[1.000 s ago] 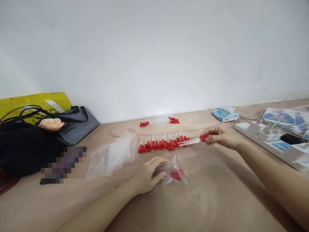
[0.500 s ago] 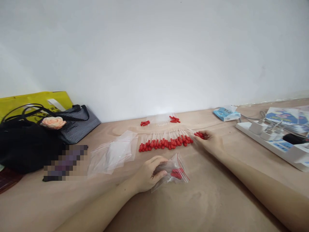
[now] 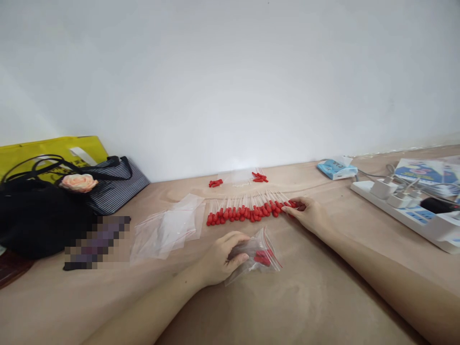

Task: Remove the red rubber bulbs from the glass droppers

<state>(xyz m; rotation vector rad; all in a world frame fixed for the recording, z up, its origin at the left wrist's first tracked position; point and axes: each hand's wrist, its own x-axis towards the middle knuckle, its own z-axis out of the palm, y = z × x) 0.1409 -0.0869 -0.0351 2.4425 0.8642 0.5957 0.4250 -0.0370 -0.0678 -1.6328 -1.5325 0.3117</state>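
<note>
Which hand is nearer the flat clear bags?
Left. The left hand is to the right of the flat clear bags; the right hand is farther right, at the red-ended tubes.

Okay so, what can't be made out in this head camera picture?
All in the head view:
Droppers at the row's right end: partly hidden by the right hand, so its grip is unclear.
Clear bag: one side is hidden by the left hand.
Red bulbs inside it: blurred and bunched, so not countable.
Purplish item: pixelated, so unidentifiable.
Yellow bag: cut off by the left edge.
</note>
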